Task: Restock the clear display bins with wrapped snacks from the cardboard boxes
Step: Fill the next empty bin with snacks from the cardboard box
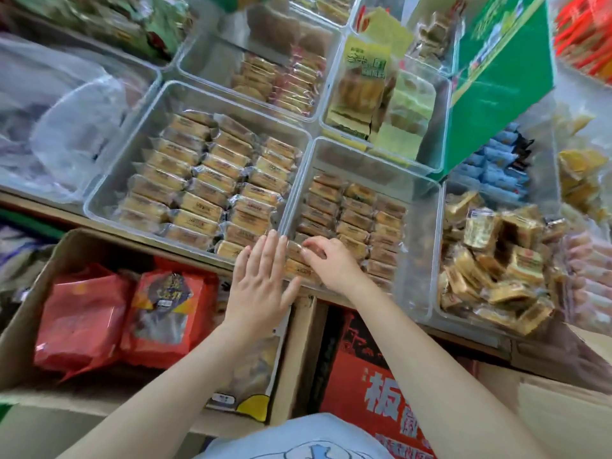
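Right hand pinches a glossy rectangular wrapped snack in the clear bin.

**Tight bins, open back strip**

The middle bin has bare floor along its far end; its near rows are packed. The left bin is packed throughout. A green box overhangs the right side.

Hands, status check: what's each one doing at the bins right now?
Left hand flat and open against the bin's near wall. Right hand inside, fingers curled on a wrapped snack. Nothing in the way.
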`<state>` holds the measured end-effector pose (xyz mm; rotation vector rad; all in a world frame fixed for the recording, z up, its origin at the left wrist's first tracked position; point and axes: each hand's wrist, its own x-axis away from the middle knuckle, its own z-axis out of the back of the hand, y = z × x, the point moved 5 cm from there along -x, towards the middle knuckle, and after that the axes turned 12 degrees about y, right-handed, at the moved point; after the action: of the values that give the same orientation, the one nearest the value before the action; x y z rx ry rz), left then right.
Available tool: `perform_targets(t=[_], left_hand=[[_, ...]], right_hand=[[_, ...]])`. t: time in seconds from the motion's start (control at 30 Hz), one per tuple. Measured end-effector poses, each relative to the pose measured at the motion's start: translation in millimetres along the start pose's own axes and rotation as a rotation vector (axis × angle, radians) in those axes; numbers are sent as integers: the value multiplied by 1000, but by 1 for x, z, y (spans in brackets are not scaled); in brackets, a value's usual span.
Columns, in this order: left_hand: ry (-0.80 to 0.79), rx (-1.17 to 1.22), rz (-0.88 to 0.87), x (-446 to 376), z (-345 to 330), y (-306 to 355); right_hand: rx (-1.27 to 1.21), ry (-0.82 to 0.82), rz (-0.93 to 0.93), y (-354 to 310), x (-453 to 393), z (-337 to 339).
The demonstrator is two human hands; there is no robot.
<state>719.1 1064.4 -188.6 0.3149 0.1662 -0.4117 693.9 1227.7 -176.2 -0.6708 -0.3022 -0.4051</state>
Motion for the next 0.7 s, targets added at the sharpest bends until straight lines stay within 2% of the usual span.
perform_targets(t=[0.17,0.3,0.5,0.57,0.7], left_hand=[[28,-6,13,-2,-1,0],[-18,-25,10,-2,0,1],[-92,-38,31,-2,1,2],[-148,-40,53,-2,4,2],[-247,14,110,-5,13,4]], right_hand=[[50,-23,5,-1,-19,-8],[7,-87,2,5,-17,2],[68,-57,58,2,-4,-2],[56,-25,62,3,5,9],[-24,149,42,9,37,46]])
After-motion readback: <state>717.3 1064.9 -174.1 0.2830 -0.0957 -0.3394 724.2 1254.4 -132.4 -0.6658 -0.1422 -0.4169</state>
